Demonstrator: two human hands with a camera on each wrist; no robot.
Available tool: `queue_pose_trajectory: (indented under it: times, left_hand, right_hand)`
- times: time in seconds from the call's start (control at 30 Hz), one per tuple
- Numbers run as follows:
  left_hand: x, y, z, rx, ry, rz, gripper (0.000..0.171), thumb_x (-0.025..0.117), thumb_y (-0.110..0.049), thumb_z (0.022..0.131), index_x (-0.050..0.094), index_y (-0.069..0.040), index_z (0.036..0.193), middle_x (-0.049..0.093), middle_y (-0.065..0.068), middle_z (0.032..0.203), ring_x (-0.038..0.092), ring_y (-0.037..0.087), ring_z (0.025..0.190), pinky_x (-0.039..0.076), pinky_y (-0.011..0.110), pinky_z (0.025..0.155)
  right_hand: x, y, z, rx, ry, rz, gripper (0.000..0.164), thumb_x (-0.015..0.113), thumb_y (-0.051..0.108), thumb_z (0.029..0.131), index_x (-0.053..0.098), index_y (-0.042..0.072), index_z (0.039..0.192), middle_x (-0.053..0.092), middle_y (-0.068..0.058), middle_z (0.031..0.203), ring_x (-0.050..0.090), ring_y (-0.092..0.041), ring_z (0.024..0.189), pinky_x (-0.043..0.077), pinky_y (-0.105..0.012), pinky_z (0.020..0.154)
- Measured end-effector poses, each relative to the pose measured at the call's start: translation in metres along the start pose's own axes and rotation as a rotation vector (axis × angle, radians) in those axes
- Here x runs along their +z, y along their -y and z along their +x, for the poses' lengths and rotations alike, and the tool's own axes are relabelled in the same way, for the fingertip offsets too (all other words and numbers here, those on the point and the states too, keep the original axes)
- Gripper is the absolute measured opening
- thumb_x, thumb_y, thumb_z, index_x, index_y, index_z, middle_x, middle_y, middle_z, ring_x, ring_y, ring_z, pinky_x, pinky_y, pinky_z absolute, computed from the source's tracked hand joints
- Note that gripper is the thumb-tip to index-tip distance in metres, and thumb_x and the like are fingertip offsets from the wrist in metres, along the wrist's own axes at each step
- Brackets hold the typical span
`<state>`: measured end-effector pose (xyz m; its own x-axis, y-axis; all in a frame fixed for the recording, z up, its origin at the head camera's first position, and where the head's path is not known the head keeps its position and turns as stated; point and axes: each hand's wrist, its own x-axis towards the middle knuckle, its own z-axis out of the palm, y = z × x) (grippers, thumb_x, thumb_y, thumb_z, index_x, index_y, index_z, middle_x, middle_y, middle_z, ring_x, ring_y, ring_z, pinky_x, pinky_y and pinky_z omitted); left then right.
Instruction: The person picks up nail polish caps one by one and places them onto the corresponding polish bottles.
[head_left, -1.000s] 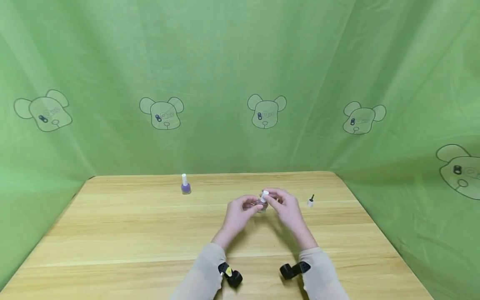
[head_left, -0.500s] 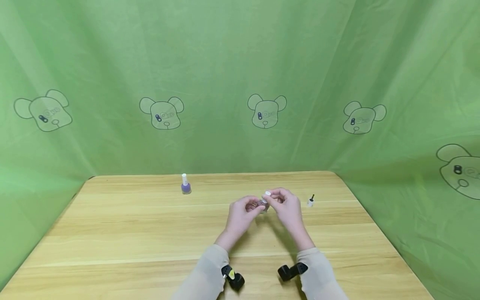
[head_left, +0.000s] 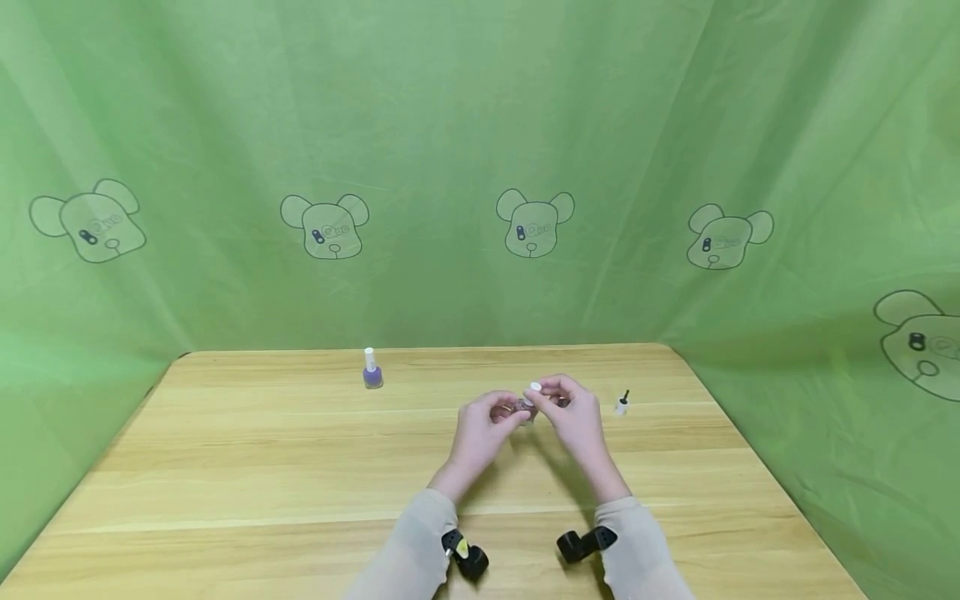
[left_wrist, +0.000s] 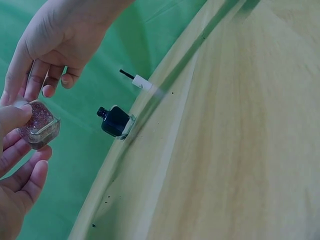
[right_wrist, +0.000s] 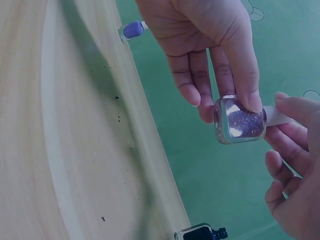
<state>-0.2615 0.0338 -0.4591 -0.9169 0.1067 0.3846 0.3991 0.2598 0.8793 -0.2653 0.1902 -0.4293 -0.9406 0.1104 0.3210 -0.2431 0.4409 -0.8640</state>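
Between both hands is a nail polish bottle [right_wrist: 242, 122] of clear glass with pinkish-purple glitter, held over the table in the head view. My left hand [head_left: 480, 429] pinches its glass body between thumb and fingers. With thumb and fingertips, my right hand [head_left: 576, 421] grips the white cap [right_wrist: 276, 116], which sits at the bottle's neck. Behind the right hand, mostly hidden in the head view, stands a dark nail polish bottle [left_wrist: 116, 121] with its threaded neck bare. To its right, a white brush cap [head_left: 621, 407] stands with its black brush pointing up.
A purple nail polish bottle [head_left: 372, 377] with a white cap stands upright near the table's back edge, left of the hands. Small dark specks dot the wooden table [head_left: 262, 467]. Green curtain [head_left: 427, 292] with bear-head outlines encloses the back and sides.
Both hands have shifted slightly to the right with the glitter bottle, and the white cap leans a little more to the right. The other bottles and the brush cap have stayed put.
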Motion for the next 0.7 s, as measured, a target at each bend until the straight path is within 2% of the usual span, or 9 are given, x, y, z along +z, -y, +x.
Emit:
queue_pose_trajectory:
  times: [0.17,0.3,0.5,0.6,0.7]
  left_hand:
    - [-0.004,0.000,0.002,0.000,0.003,-0.029,0.028,0.076,-0.024,0.084,0.071,-0.005,0.104,0.074,0.010,0.096,0.069,0.014,0.079,0.056,0.016,0.071]
    - [-0.009,0.000,0.004,-0.008,0.000,-0.070,0.028,0.076,-0.024,0.084,0.071,-0.006,0.104,0.074,0.010,0.098,0.070,0.018,0.081,0.056,0.017,0.072]
    - [-0.019,0.002,0.009,-0.037,-0.031,-0.097,0.026,0.075,-0.022,0.084,0.071,-0.006,0.105,0.074,0.010,0.099,0.071,0.019,0.085,0.057,0.019,0.076]
    - [-0.024,0.005,0.012,-0.045,-0.059,-0.097,0.027,0.076,-0.021,0.084,0.070,-0.006,0.105,0.074,0.011,0.100,0.070,0.019,0.086,0.058,0.020,0.077]
    - [-0.030,0.010,0.015,-0.046,-0.087,-0.097,0.027,0.076,-0.020,0.083,0.071,-0.006,0.106,0.074,0.011,0.100,0.070,0.020,0.087,0.058,0.020,0.078]
  right_hand:
    - [-0.003,0.003,0.000,-0.003,0.026,-0.002,0.026,0.077,0.025,0.083,0.070,0.009,0.103,0.073,-0.010,0.095,0.060,-0.006,0.078,0.047,-0.019,0.068]
    - [-0.007,0.006,0.001,-0.013,0.035,0.009,0.027,0.076,0.025,0.084,0.070,0.009,0.105,0.073,-0.011,0.098,0.059,-0.005,0.076,0.047,-0.019,0.063]
    - [-0.020,0.010,0.003,-0.042,-0.023,-0.002,0.025,0.076,0.024,0.085,0.071,0.009,0.105,0.071,-0.010,0.097,0.054,-0.002,0.075,0.042,-0.016,0.062]
    - [-0.028,0.017,0.003,-0.037,-0.069,0.006,0.023,0.076,0.017,0.085,0.071,0.006,0.105,0.071,-0.004,0.094,0.053,0.001,0.076,0.041,-0.016,0.064]
    - [-0.038,0.025,0.003,-0.039,-0.106,0.025,0.022,0.075,0.012,0.085,0.071,0.002,0.104,0.069,0.010,0.087,0.053,0.001,0.076,0.041,-0.017,0.065]
